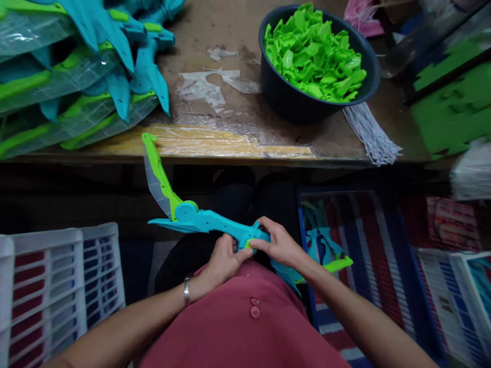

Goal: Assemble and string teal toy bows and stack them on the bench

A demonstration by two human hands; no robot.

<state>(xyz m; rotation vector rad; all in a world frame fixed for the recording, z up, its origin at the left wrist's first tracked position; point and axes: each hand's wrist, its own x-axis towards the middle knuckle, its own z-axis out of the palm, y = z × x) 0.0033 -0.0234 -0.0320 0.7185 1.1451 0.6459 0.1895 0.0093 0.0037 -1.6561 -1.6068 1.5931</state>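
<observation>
A blue-and-green plastic part (220,221) is held over the lap, grasped by the left hand (224,260) and the right hand (279,243) side by side, both thumbs being set at a small green piece (249,244). Its green-edged blade (163,176) is pointed toward eleven o'clock. From the hands, similar parts (120,94) are heaped on the table (215,30) between ten and eleven, and a dark bowl (287,94) is filled with green pieces (316,59) near one. A white crate (46,239) is seen toward eight.
</observation>
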